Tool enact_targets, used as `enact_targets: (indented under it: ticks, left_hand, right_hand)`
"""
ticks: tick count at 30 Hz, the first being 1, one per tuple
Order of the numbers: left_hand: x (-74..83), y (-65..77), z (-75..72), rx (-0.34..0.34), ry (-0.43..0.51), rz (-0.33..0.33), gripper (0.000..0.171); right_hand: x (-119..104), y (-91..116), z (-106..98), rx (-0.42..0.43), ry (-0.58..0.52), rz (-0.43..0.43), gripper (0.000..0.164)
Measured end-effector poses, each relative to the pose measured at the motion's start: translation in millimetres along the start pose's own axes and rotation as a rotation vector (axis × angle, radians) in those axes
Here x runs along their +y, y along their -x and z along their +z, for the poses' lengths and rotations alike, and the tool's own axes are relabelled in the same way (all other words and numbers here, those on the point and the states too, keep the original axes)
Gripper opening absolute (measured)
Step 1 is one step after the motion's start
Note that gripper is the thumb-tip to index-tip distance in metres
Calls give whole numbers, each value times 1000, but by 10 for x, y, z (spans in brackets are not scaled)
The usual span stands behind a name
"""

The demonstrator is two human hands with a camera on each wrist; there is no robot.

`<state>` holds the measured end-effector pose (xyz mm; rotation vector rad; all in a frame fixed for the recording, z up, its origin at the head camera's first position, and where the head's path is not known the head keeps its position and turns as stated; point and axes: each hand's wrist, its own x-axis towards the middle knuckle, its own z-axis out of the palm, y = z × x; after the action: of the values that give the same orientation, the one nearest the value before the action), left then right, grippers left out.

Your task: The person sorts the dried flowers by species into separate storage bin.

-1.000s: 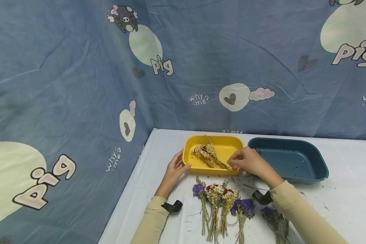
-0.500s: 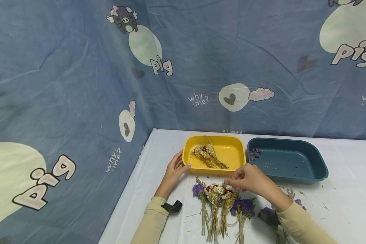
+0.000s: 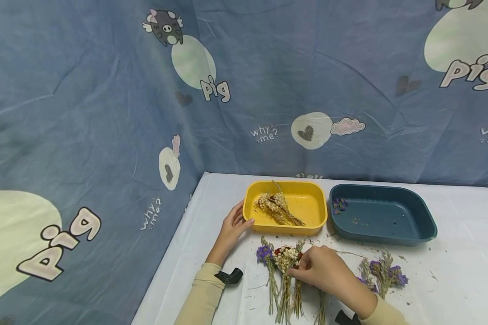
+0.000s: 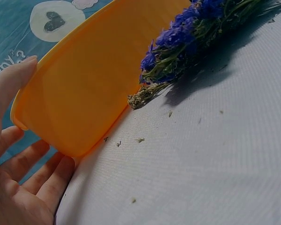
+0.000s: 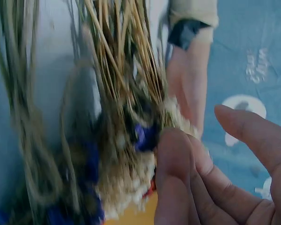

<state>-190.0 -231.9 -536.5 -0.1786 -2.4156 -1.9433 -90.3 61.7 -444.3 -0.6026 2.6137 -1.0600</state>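
Observation:
My left hand (image 3: 229, 228) rests at the left end of a yellow tray (image 3: 285, 229), thumb on its rim and loosely spread fingers along the outside. Inside the tray lies a bunch of cream dried flowers (image 3: 273, 207). My right hand (image 3: 324, 271) is over a row of tied dried-flower bunches, overlapping some of them. In the right wrist view its thumb (image 5: 243, 124) stands apart from the fingers, whose tips are right at a cream bunch (image 5: 126, 183). Left of that hand in the head view lie another cream and red bunch (image 3: 285, 258) and a purple bunch (image 3: 264, 253).
A dark teal tray (image 3: 384, 238) stands right of the yellow one, holding small purple blossoms (image 3: 340, 206). More purple dried flowers (image 3: 384, 273) lie right of my right hand. Stem bits and crumbs are scattered over the white cloth (image 3: 463, 253). A blue printed curtain (image 3: 244, 99) hangs behind.
My right hand has moved from the yellow tray's right front corner down toward me, to the flower bunches. The left hand has stayed at the tray.

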Motion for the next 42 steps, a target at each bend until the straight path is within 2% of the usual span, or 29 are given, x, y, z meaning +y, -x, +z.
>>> enact_targets:
  ticks: [4,12,18,23,28,33,42]
  left_hand:
    - [6,5,2,-1,-2,-2,74]
    - [21,3,2,5,-3,-5,74]
    - [20,-11,9,3,-5,-6,74]
    - [25,1,8,-2,3,-8,74]
    - [21,11,-3,-11,4,4,75]
    - [-8,20,-26,4,-4,13,75]
    - [7,19,-7,-4,2,-1,74]
  right_hand:
    - [-63,38,141,-6,21,13,45]
    - [-77,72,354,8,20,11,46]
    - [-26,60,433,27,70,19,46]
    - [8,51,461,26,54,18,43]
    - [55,32,477,6,-25,26,41]
    - [122,-3,483,-48,-143,38,40]
    - [213,7,440,-132,-413,54,27]
